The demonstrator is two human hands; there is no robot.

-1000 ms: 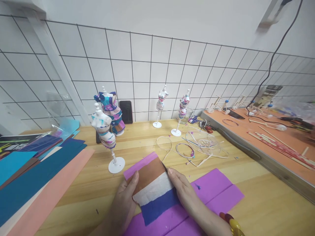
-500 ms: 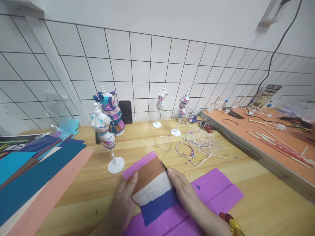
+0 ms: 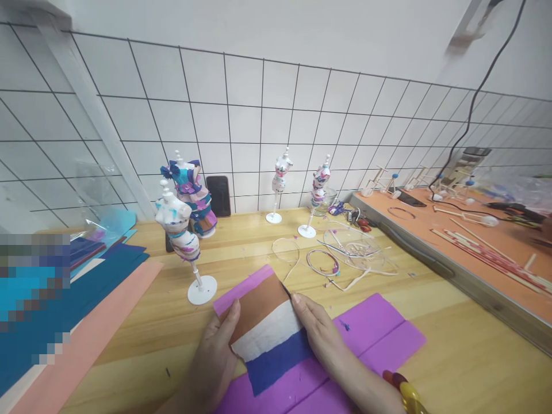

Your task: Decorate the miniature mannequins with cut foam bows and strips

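A small panel of layered paper strips, banded pink, brown, white and dark blue, is held tilted above the wooden table. My left hand grips its left edge, thumb lying on the front and fingers behind. On the opposite edge, my right hand is closed on the panel, its fingers mostly hidden behind. A thin dark edge shows by the right fingertips. Beneath both hands lies a folded purple paper sheet with small blue scraps on it. Nearest the panel stands a white mini dress form with paint stains.
Behind stand a dress form in layered paper, two smaller stained forms and a phone. Coiled cords lie right of centre. Coloured sheets spread left, partly pixelated. An orange-topped raised surface borders the right.
The whole view has shifted very slightly. Both hands keep the same hold on the striped paper panel, which has hardly moved.
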